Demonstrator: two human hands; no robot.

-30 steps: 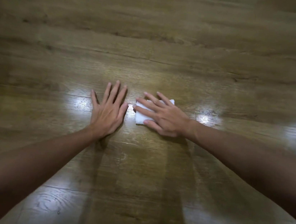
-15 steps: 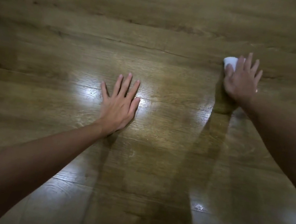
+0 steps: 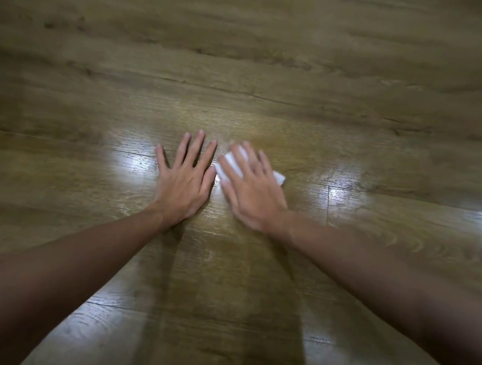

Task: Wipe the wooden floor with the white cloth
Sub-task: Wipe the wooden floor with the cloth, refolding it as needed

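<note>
right hand [image 3: 252,191] pressing white cloth [image 3: 231,162] on wooden floor [image 3: 249,61], left hand [image 3: 185,179] flat beside

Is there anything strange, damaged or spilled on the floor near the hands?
Nothing stands out. The left hand rests flat on the wooden floor; the right hand presses the white cloth flat. The bright patches are light reflections, not spills.

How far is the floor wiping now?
In hand: the right hand presses the cloth flat on the floor, beside the left hand resting there. Done: cannot tell; the boards shine but no clear wiped area shows. Left: also unclear.
</note>
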